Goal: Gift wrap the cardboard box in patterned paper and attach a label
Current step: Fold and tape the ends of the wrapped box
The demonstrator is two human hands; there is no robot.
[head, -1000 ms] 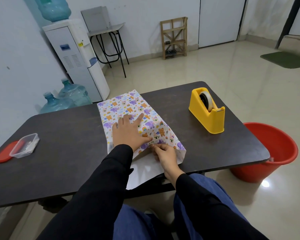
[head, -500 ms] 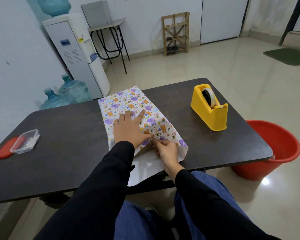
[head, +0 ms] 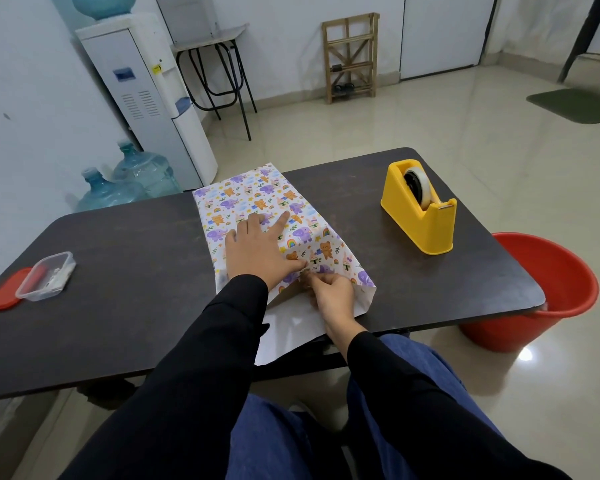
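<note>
Still, not much has changed: both hands stay where they were on the patterned paper [head: 253, 199], which lies in the middle of the dark table [head: 136, 271]. On the left sit a red lid [head: 0, 294] and a clear plastic tub [head: 45, 275]. On the right is a yellow tape dispenser [head: 418, 216]. A water cooler [head: 149, 98] stands by the wall, and a red bucket [head: 551, 289] is on the floor. The left hand [head: 260, 251] lies flat with straight fingers, pressing the paper. The right hand [head: 333, 296] pinches the paper's near fold with curled fingers.
</note>
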